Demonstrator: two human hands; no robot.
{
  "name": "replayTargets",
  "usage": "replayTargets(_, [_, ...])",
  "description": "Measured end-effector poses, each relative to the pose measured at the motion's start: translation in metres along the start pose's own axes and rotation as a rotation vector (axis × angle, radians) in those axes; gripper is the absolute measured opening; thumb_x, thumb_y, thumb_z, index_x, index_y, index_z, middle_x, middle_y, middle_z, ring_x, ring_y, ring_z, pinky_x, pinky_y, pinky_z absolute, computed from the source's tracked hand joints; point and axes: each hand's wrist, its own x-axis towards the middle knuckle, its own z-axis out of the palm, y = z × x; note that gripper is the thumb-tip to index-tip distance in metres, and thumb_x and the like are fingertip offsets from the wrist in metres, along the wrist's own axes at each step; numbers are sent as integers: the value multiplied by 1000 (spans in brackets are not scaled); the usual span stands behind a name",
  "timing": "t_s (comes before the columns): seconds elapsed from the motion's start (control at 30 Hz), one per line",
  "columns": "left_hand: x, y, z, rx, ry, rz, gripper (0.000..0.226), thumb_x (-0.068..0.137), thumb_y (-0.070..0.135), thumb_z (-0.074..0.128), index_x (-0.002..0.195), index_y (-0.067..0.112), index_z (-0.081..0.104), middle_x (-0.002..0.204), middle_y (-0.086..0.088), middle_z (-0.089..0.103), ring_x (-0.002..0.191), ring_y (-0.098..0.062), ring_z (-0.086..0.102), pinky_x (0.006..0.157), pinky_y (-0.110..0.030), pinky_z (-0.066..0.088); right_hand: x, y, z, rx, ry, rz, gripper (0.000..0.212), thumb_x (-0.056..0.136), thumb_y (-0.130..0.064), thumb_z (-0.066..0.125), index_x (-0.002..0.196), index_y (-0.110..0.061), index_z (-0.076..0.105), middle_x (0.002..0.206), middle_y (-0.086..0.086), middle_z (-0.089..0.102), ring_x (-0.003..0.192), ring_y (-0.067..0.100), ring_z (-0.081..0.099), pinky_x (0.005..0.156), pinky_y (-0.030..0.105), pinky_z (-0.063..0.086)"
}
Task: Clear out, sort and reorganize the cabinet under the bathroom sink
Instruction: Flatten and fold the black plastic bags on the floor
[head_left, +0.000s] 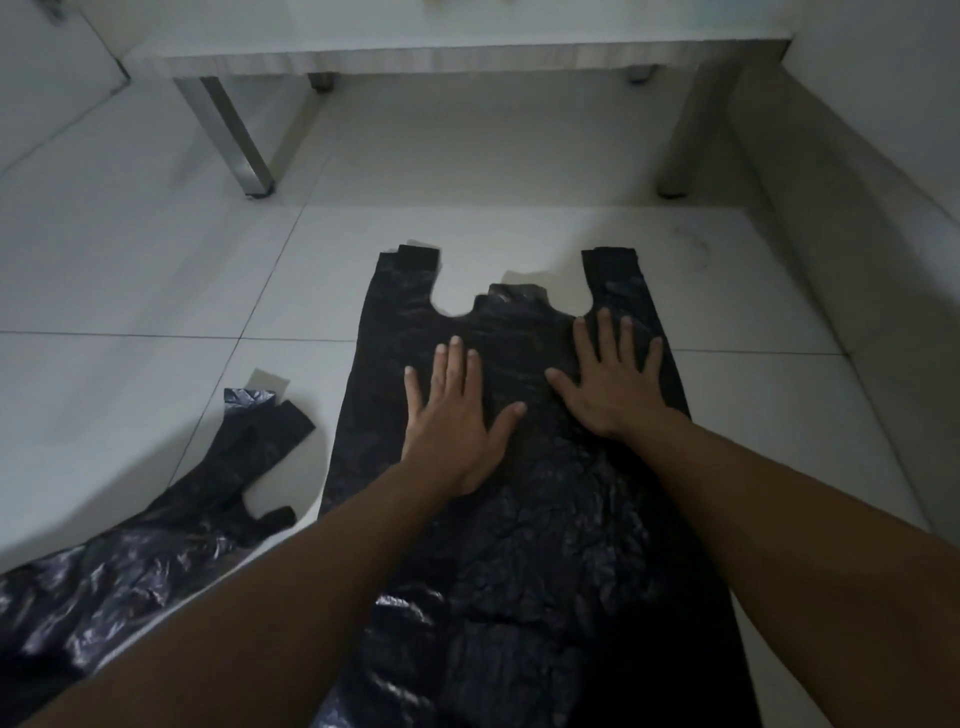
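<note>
Flattening a bag (524, 519) on the floor (156, 270)
I've got left hand (457, 415) and right hand (613, 379) flat, fingers spread, apart, probably pressing out air for folding; second bag (130, 561) waits left

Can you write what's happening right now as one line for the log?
left hand: flat on black bag | right hand: flat on it | bag: spread on floor | second bag: crumpled, left
</note>
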Motion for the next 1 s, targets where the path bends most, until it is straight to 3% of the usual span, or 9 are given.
replayTargets(0.1, [-35, 4, 6, -13, 49, 52, 84, 91, 65, 5, 155, 11, 0, 162, -5, -13, 148, -18, -18, 119, -49, -11, -27, -10, -1, -16, 216, -85, 80, 92, -69, 6, 155, -22, -8, 162, 8, -16, 148, 30, -18, 115, 60, -10])
replayTargets(0.2, [-72, 4, 15, -38, 73, 84, 81, 91, 62, 5, 155, 13, 7, 162, -4, -10, 148, -17, -16, 119, -47, -12, -77, -22, -4, 84, 307, -142, 75, 95, -64, 12, 156, -23, 2, 164, 5, -4, 150, 26, -6, 118, 57, -3])
replayTargets(0.33, [-118, -4, 27, 3, 91, 162, 77, 95, 63, 12, 154, 15, 19, 163, -7, 0, 150, -22, -6, 120, -52, -2, -159, -17, 14, 54, 219, -119, 74, 92, -68, 9, 156, -30, 3, 163, 2, -5, 150, 25, -7, 119, 54, -3])
replayTargets(0.5, [-147, -19, 38, 112, -33, 101, 86, 89, 72, 4, 156, 18, 5, 163, -7, -7, 149, -22, -12, 118, -54, -6, -203, 4, 51, -60, 16, -59, 82, 80, -80, -4, 150, -40, -17, 160, 0, -22, 147, 25, -21, 118, 54, -9])
replayTargets(0.73, [-156, -25, 36, 143, -54, 72, 87, 86, 74, 4, 155, 21, -4, 162, -8, -12, 149, -23, -15, 118, -54, -9, -209, 3, 59, -87, 46, -69, 81, 83, -80, 1, 152, -40, -11, 163, 2, -13, 149, 28, -14, 118, 58, -4])
replayTargets(1.0, [-185, -31, 40, 119, -18, 91, 84, 88, 75, 10, 155, 26, 1, 163, -5, -10, 149, -23, -13, 119, -54, -7, -234, -3, 62, -61, 99, -77, 80, 86, -78, 7, 154, -38, -4, 163, 2, -10, 149, 29, -10, 117, 58, -2])
